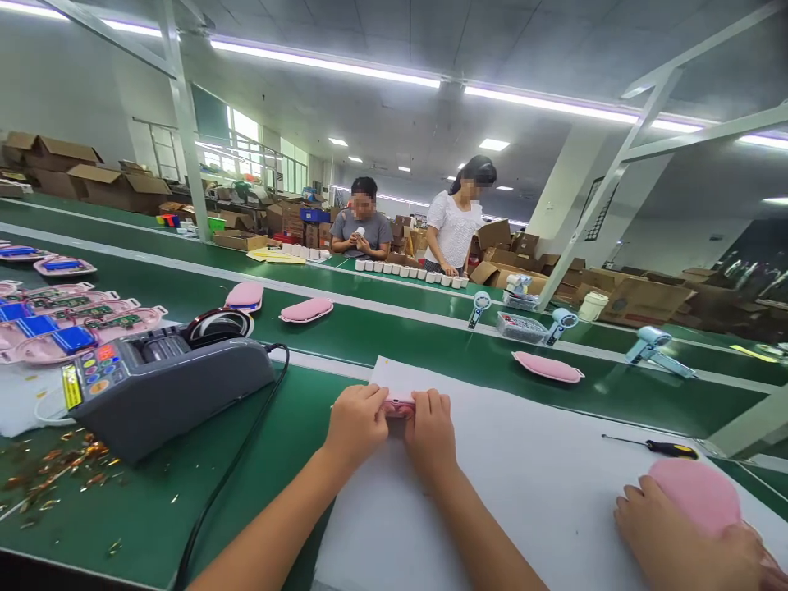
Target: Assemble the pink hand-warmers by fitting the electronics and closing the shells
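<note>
Both of my hands hold one small pink case (399, 406) above the white sheet (492, 460), with its narrow edge facing up. My left hand (359, 423) grips its left end and my right hand (431, 427) its right end, fingertips on the upper edge and thumbs low. Most of the case is hidden behind my fingers. At the lower right, another person's hands (671, 525) hold a larger-looking pink case (698, 492) near a black and yellow screwdriver (671, 449).
To the left stand a grey tape dispenser (185, 386) with a black cable and several opened pink cases (74, 320). Closed pink cases (306, 309) and light blue fans (652, 345) rest on the green bench beyond. Two people work across it.
</note>
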`<action>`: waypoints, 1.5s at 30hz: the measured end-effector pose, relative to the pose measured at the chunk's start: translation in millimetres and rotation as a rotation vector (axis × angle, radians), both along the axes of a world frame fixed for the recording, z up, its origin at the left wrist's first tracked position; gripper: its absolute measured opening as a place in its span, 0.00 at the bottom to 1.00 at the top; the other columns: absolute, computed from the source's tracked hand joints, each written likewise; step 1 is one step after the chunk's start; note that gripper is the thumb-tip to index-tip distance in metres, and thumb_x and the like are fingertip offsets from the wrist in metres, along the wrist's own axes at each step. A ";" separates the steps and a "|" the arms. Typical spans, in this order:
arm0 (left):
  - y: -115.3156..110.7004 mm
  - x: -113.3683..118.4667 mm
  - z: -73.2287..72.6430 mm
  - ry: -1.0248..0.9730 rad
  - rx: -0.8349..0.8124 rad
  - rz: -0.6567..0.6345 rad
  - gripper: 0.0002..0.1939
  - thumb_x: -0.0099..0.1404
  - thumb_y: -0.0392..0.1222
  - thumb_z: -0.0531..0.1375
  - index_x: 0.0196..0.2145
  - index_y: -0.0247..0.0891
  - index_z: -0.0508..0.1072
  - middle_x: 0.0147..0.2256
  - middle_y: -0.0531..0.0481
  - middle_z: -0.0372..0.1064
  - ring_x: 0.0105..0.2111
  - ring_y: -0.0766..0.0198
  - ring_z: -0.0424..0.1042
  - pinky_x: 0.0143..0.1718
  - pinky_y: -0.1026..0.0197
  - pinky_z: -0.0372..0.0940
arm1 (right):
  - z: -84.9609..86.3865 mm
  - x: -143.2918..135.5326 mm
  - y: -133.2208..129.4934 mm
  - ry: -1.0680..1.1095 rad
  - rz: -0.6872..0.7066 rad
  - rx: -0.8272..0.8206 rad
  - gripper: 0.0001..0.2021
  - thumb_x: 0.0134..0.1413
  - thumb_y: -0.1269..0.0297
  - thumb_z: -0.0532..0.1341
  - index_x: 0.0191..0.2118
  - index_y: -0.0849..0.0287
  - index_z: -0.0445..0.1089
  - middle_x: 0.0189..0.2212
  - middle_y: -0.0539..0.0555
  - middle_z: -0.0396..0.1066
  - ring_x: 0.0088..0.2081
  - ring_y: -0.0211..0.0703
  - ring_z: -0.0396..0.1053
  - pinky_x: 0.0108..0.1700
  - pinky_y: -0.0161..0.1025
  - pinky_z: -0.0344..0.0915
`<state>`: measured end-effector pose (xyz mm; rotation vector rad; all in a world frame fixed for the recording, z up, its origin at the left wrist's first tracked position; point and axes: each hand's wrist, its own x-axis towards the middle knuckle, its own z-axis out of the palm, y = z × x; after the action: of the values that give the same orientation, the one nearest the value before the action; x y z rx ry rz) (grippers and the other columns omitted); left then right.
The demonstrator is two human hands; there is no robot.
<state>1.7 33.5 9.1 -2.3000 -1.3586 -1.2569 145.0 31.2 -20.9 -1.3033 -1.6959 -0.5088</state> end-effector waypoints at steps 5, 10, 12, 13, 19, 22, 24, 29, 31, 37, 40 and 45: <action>-0.9 2.5 -5.0 0.005 0.012 0.023 0.15 0.54 0.26 0.50 0.26 0.38 0.74 0.26 0.48 0.73 0.27 0.60 0.70 0.30 0.59 0.62 | 0.0 -2.9 -0.7 0.010 0.004 -0.020 0.12 0.50 0.81 0.48 0.29 0.58 0.61 0.27 0.55 0.59 0.30 0.47 0.51 0.31 0.42 0.54; 3.0 -1.9 -2.6 -0.011 0.000 -0.010 0.13 0.56 0.30 0.52 0.31 0.39 0.75 0.30 0.48 0.75 0.29 0.61 0.72 0.31 0.60 0.65 | 6.7 2.2 -2.2 0.019 0.042 -0.048 0.08 0.57 0.74 0.49 0.33 0.59 0.64 0.30 0.57 0.62 0.32 0.47 0.54 0.33 0.43 0.57; 4.8 -5.4 0.0 -0.016 -0.016 -0.050 0.11 0.58 0.33 0.54 0.35 0.39 0.75 0.33 0.48 0.76 0.31 0.60 0.73 0.33 0.60 0.66 | 9.3 6.3 -2.9 0.020 0.059 -0.056 0.07 0.59 0.70 0.51 0.36 0.59 0.65 0.32 0.57 0.64 0.34 0.48 0.57 0.34 0.43 0.60; 5.7 -7.4 1.3 -0.022 -0.035 -0.083 0.11 0.59 0.35 0.55 0.37 0.40 0.75 0.35 0.48 0.76 0.32 0.60 0.73 0.34 0.59 0.67 | 10.4 8.4 -3.1 0.025 0.075 -0.065 0.06 0.60 0.67 0.52 0.37 0.59 0.65 0.34 0.57 0.65 0.35 0.47 0.58 0.36 0.44 0.61; 9.8 -18.7 7.4 -0.085 -0.193 -0.275 0.10 0.60 0.36 0.57 0.39 0.40 0.75 0.38 0.48 0.76 0.37 0.60 0.74 0.41 0.58 0.68 | 12.9 15.9 -3.4 0.045 0.209 -0.161 0.12 0.60 0.59 0.54 0.44 0.58 0.68 0.40 0.58 0.67 0.42 0.49 0.62 0.43 0.47 0.64; 12.0 -21.8 8.9 -0.102 -0.242 -0.305 0.11 0.60 0.34 0.56 0.39 0.39 0.75 0.39 0.47 0.76 0.38 0.60 0.74 0.40 0.59 0.68 | 13.2 17.2 -3.0 0.016 0.235 -0.189 0.11 0.60 0.61 0.54 0.44 0.57 0.70 0.39 0.58 0.69 0.40 0.48 0.64 0.42 0.47 0.65; 13.7 -23.2 8.7 -0.113 -0.265 -0.311 0.13 0.60 0.32 0.55 0.41 0.39 0.75 0.40 0.47 0.75 0.39 0.61 0.74 0.41 0.60 0.69 | 13.4 17.8 -3.0 0.004 0.241 -0.196 0.11 0.59 0.63 0.54 0.44 0.57 0.70 0.39 0.57 0.69 0.40 0.48 0.64 0.42 0.46 0.65; 14.9 -23.2 5.0 -0.127 -0.261 -0.299 0.12 0.58 0.33 0.57 0.40 0.39 0.74 0.40 0.48 0.76 0.39 0.60 0.74 0.42 0.59 0.69 | 14.3 17.1 -3.8 -0.050 0.224 -0.131 0.11 0.61 0.62 0.54 0.45 0.58 0.70 0.38 0.57 0.71 0.39 0.47 0.65 0.39 0.43 0.65; 13.9 -20.7 2.6 -0.132 -0.230 -0.257 0.12 0.57 0.31 0.56 0.37 0.39 0.75 0.36 0.49 0.76 0.36 0.61 0.74 0.38 0.60 0.69 | 14.7 15.8 -3.9 -0.104 0.196 -0.077 0.12 0.63 0.62 0.52 0.43 0.59 0.71 0.34 0.56 0.71 0.35 0.45 0.64 0.35 0.40 0.63; 13.5 -11.1 -4.3 -0.111 -0.161 -0.183 0.16 0.55 0.26 0.51 0.31 0.38 0.76 0.30 0.47 0.76 0.32 0.59 0.74 0.37 0.57 0.68 | 16.7 12.6 -1.4 -0.232 0.148 0.017 0.19 0.66 0.59 0.47 0.37 0.61 0.72 0.24 0.54 0.67 0.27 0.43 0.59 0.29 0.39 0.56; 14.2 -10.0 -5.8 -0.125 -0.165 -0.172 0.16 0.54 0.26 0.52 0.34 0.38 0.76 0.33 0.46 0.76 0.35 0.58 0.74 0.40 0.56 0.68 | 15.9 12.5 -0.1 -0.162 0.138 -0.083 0.17 0.65 0.57 0.48 0.39 0.59 0.72 0.27 0.55 0.69 0.29 0.44 0.60 0.33 0.39 0.59; 17.6 -9.9 -6.6 -0.203 -0.129 -0.128 0.13 0.55 0.29 0.56 0.36 0.38 0.76 0.35 0.47 0.76 0.37 0.58 0.74 0.42 0.55 0.69 | 6.9 28.4 7.1 0.106 0.236 -0.267 0.14 0.59 0.57 0.55 0.47 0.53 0.70 0.40 0.55 0.72 0.39 0.48 0.66 0.41 0.45 0.65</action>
<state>-8.3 51.1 2.5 -2.4362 -1.4126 -1.5210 173.4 38.3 -14.0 -1.2673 -1.8429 -0.0747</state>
